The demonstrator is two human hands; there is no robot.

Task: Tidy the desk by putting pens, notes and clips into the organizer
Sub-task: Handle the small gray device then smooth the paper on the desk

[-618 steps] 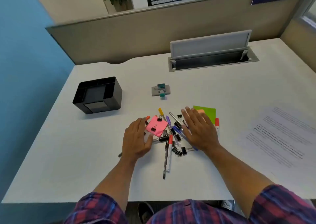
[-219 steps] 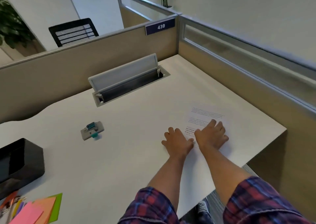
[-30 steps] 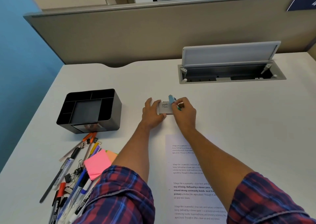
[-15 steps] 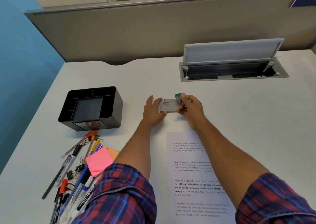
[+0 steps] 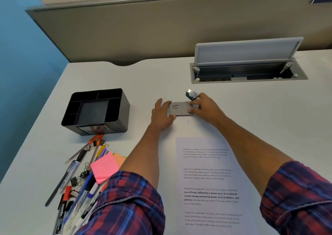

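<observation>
Both hands hold a small grey device (image 5: 180,109) at the middle of the desk, tipped so its labelled underside faces me. My left hand (image 5: 161,116) grips its left end. My right hand (image 5: 207,109) pinches its right end, with a teal and metal part (image 5: 190,94) sticking up behind the fingers. The black organizer (image 5: 95,111) stands to the left with nothing visible in its compartments. Below it lies a pile of pens (image 5: 79,186), black binder clips (image 5: 79,178) and pink sticky notes (image 5: 105,170) over orange ones (image 5: 120,158), partly hidden by my left sleeve.
A printed sheet (image 5: 210,181) lies flat between my forearms. An open cable tray (image 5: 248,73) with a raised lid is set into the desk at the back right. A beige partition (image 5: 161,28) runs along the far edge.
The grey device has been tipped up further between both hands, so its labelled underside now faces me. The teal part has swung to the back right. The pile and organizer have not moved.
</observation>
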